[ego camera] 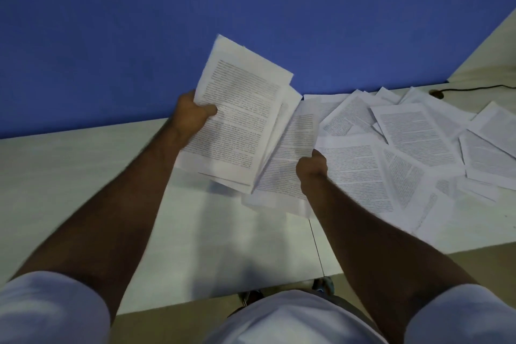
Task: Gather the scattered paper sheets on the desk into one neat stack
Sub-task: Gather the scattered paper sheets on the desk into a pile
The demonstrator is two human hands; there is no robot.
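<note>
paper sheets (416,131) white w/ dense black text lines, blank white margins. surface (83,176) pale cream, thin dark seam down the middle. wall (139,22) solid blue. cable (474,89) black. sleeves (50,313) white-ish.

Setting: office or study room — a desk workspace. Pale, plain-topped desk (83,176) runs along a blue partition (139,22) that stands directly behind it, as at a cubicle. A seam (317,248) in the top shows two desk sections butted together. Printed text sheets (418,131) lie scattered and overlapping over the right section — dense typed paragraphs, document pages. A black cable (474,89) lies on the far right of the top, near a grommet hole (436,93). Beige floor (474,262) below the desk's front edge. No kitchen or workshop gear in sight.
</note>
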